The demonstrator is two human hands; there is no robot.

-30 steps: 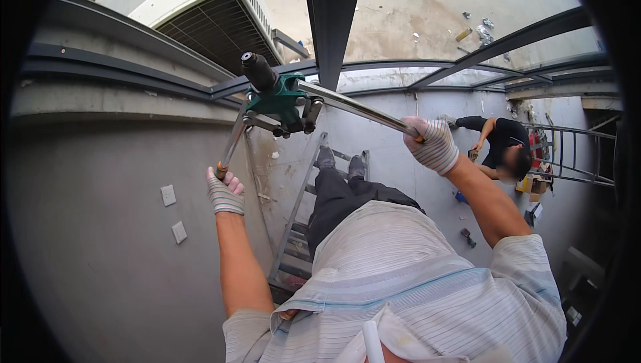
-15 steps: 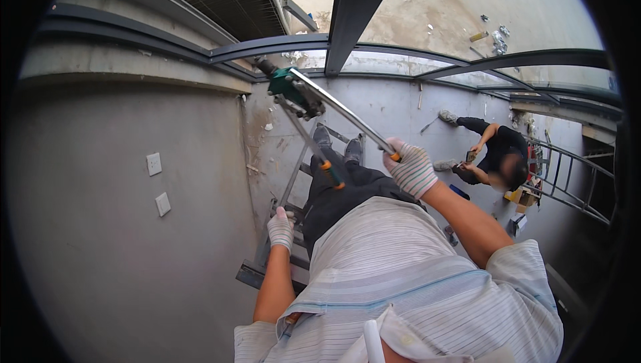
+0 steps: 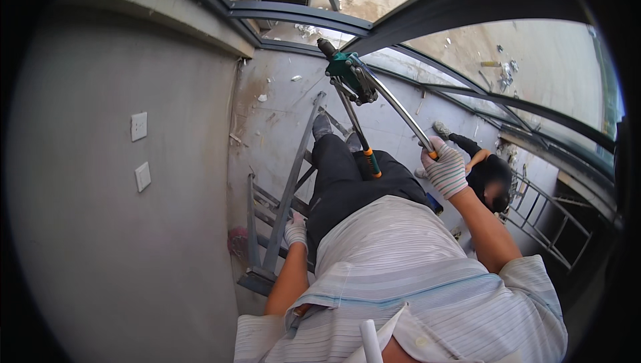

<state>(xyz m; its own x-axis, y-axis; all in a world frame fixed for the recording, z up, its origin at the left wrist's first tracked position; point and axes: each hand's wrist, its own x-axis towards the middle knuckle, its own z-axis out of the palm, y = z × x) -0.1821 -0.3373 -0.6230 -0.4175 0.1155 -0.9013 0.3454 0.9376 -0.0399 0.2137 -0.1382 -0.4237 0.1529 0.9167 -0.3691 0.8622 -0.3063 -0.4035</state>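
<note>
A long-armed hand riveter (image 3: 352,77), with a green head and two steel levers ending in black-and-orange grips, hangs in front of my legs. My right hand (image 3: 445,168), in a striped knitted glove, is closed round the end of its right lever. The other lever's grip (image 3: 371,162) stands free over my thigh, and the levers are spread apart. Low beside my left hip, my gloved left hand (image 3: 296,231) is next to the metal stepladder (image 3: 286,193). Its fingers are mostly hidden, so whether it grips the ladder does not show.
Dark metal framing (image 3: 297,14) with glass crosses ahead of me. On the left is a grey wall with two white switch plates (image 3: 139,126). A co-worker (image 3: 491,179) in black is low at the right, beside another ladder (image 3: 544,219). Debris (image 3: 262,98) lies on the floor.
My view has turned, and the riveter now appears farther right, still in my right hand. My left hand has shifted inward toward my hip. The co-worker is now partly hidden behind my right hand.
</note>
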